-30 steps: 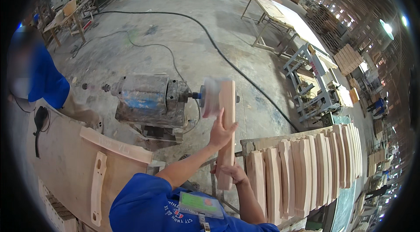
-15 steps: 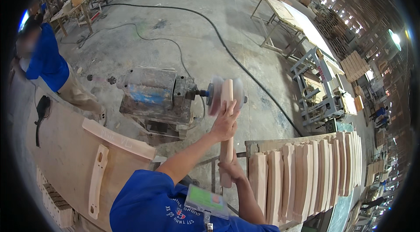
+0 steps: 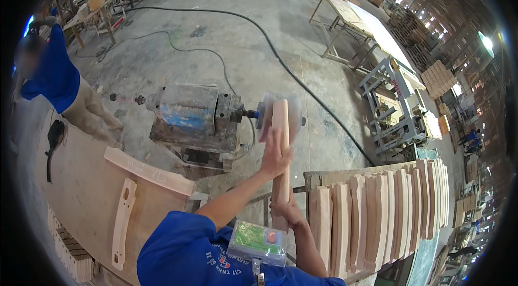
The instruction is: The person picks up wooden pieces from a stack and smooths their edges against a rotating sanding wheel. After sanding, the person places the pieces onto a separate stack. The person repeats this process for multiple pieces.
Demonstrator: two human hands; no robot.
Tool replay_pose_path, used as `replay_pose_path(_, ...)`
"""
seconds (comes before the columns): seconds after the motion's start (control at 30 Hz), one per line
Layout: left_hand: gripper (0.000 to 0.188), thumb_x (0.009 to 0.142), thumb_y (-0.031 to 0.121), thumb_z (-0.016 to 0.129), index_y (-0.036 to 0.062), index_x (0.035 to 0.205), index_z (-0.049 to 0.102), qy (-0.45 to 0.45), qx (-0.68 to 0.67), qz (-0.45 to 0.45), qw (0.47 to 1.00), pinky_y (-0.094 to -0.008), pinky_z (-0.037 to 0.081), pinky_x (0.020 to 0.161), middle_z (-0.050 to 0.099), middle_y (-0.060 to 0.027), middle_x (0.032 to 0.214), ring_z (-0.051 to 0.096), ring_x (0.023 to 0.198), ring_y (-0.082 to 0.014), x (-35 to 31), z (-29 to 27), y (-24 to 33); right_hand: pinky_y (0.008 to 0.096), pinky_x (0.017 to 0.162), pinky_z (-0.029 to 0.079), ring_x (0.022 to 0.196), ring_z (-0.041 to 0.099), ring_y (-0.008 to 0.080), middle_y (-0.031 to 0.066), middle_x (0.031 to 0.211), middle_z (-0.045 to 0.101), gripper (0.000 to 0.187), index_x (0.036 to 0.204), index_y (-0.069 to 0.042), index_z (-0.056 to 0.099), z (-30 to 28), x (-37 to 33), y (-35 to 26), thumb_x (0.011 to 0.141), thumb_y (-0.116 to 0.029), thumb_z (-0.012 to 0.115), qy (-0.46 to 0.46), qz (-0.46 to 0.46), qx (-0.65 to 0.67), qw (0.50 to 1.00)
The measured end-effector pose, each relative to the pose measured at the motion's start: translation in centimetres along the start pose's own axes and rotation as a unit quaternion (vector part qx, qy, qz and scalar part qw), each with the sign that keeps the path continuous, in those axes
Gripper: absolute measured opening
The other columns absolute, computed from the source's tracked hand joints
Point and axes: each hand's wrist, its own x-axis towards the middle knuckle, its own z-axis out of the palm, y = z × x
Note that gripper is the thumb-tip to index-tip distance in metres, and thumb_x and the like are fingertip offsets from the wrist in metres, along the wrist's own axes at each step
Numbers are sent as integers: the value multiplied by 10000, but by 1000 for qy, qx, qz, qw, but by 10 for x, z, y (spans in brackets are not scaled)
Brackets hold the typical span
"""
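A pale, shaped wooden slat (image 3: 281, 115) stands lengthwise in front of me, its far end against a blurred, spinning sanding wheel (image 3: 294, 116). About the slat's middle my left hand (image 3: 275, 157) is closed, with its fingers stretched forward along the wood, close to the wheel. Nearer to my body, my right hand (image 3: 289, 212) wraps round the lower part of the slat. The wheel sits on the shaft of a worn grey and blue motor (image 3: 189, 109) to the left. My hands hide part of the slat.
On the right, a row of similar slats (image 3: 372, 216) leans on a stand. The board (image 3: 70, 178) at left carries a slotted wooden piece (image 3: 123, 225) and a marked curved piece (image 3: 148, 171). A person in blue (image 3: 62, 78) stands beyond it. A black cable (image 3: 264, 32) crosses the floor.
My left hand has slid slightly toward me along the slat, and its fingers have shifted. The slat has turned or tilted a little. The person at left has raised an arm.
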Motion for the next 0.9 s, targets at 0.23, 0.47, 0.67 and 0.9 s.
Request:
replay_pose_path(0.23, 631, 873, 276, 835, 65, 1397, 553, -223, -257, -240, 909, -430, 561, 910, 694, -113, 1085, 700, 992, -288, -35, -17, 33, 359, 888, 570, 1132, 623, 222, 113, 1288, 626, 935, 1670, -169, 265, -17, -31, 5, 905, -96, 797, 55, -94, -156, 982)
replay_pose_path(0.47, 413, 845, 215, 791, 113, 1186, 580, -356, 133, 343, 859, -462, 526, 756, 644, -109, 922, 687, 878, -335, 24, -81, 82, 386, 1049, 513, 1128, 642, 210, 105, 1236, 674, 405, 1361, -55, 672, -89, -162, -137, 1082, -326, 558, 401, -380, -286, 783)
replay_pose_path(0.67, 84, 929, 208, 656, 174, 991, 611, -351, 141, 563, 735, -408, 494, 717, 556, -12, 831, 655, 811, -220, 18, -48, 89, 344, 926, 564, 1224, 630, 212, 170, 1388, 589, 795, 1620, -40, 351, -105, -112, -78, 998, -379, 713, -122, 35, -114, 985)
replay_pose_path(0.9, 402, 915, 283, 718, 107, 1264, 625, -378, 263, 469, 754, -433, 465, 1066, 636, -160, 1195, 617, 1229, -289, 61, -50, 52, 426, 931, 555, 1192, 663, 346, 262, 1400, 593, 1010, 1614, -5, 314, -43, -50, -53, 800, -255, 857, 149, -100, -366, 913)
